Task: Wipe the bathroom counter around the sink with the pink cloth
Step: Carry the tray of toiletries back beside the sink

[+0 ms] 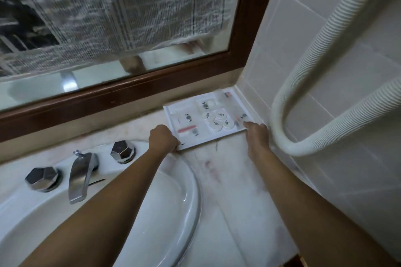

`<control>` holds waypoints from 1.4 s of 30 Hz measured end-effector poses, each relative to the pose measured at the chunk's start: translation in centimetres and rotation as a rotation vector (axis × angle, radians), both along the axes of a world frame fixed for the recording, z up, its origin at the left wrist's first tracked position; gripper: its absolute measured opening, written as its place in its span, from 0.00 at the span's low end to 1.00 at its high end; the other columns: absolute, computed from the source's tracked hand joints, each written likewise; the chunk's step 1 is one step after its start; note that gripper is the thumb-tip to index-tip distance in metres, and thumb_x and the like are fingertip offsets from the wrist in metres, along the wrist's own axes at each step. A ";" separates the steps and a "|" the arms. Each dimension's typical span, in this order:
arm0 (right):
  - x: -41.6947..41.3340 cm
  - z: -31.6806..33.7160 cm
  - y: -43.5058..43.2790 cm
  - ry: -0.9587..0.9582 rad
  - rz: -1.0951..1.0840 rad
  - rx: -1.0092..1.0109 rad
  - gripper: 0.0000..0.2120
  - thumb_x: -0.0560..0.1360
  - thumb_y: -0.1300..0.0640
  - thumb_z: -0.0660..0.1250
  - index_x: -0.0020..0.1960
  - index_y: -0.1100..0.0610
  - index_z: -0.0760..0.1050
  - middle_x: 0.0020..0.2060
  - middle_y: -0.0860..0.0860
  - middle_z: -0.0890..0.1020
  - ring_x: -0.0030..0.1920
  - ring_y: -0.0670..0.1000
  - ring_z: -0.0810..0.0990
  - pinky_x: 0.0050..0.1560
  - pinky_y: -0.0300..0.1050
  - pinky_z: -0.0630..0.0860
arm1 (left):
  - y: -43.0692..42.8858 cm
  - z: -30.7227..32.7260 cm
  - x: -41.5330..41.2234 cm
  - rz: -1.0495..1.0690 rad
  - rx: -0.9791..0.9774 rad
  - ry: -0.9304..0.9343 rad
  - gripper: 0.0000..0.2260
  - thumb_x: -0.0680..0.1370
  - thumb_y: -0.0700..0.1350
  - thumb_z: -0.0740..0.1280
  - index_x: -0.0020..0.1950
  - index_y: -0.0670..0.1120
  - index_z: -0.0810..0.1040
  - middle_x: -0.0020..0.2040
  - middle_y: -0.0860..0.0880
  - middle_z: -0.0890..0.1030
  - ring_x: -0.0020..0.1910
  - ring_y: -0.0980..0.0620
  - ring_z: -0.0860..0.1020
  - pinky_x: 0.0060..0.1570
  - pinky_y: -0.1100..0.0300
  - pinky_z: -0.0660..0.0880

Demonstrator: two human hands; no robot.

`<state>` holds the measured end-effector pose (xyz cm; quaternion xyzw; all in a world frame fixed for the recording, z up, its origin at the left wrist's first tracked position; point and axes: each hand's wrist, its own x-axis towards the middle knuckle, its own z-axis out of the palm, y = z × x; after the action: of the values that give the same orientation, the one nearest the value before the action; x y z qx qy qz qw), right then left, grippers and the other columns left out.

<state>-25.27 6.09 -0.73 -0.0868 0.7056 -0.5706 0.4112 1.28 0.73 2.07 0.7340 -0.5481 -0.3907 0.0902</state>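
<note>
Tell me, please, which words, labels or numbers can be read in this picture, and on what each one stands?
None can be read.
Packets in the white tray: small dark marks, too blurred to read.
Newspaper seen in the mirror: columns of print, too blurred to read.
Taps, sink: no markings visible.

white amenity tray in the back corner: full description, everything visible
The tray is white, flat, rectangular and low-rimmed, seemingly plastic. It lies level on the counter in the back right corner, below the mirror frame. It holds small white packets with dark logos and a pink strip. The left hand grips its near-left corner; the right hand holds its near-right corner.
</note>
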 end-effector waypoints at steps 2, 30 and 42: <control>0.6 1.3 -0.2 0.005 0.004 0.017 0.41 0.58 0.47 0.75 0.68 0.61 0.73 0.55 0.53 0.78 0.49 0.52 0.76 0.59 0.50 0.73 | 0.0 -0.2 -0.9 -0.023 -0.003 -0.027 0.12 0.70 0.42 0.79 0.45 0.38 0.80 0.48 0.39 0.85 0.49 0.40 0.84 0.40 0.56 0.74; 0.2 0.7 -0.3 -0.067 0.382 0.178 0.23 0.75 0.69 0.64 0.62 0.58 0.54 0.39 0.53 0.73 0.42 0.51 0.69 0.49 0.45 0.71 | 2.0 -1.0 -2.0 0.099 -0.119 0.242 0.20 0.78 0.42 0.67 0.70 0.46 0.78 0.45 0.51 0.83 0.54 0.47 0.81 0.51 0.58 0.74; 3.5 5.6 5.6 0.269 0.721 0.031 0.16 0.77 0.63 0.69 0.63 0.50 0.80 0.63 0.51 0.81 0.61 0.52 0.81 0.70 0.58 0.77 | 12.2 5.9 5.9 0.184 -0.396 0.164 0.05 0.79 0.47 0.69 0.53 0.49 0.83 0.47 0.57 0.82 0.48 0.54 0.80 0.45 0.61 0.71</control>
<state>-21.75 11.67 4.85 -0.3972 0.6860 -0.3620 0.4906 7.22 12.93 7.92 0.7147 -0.5356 -0.3241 0.3120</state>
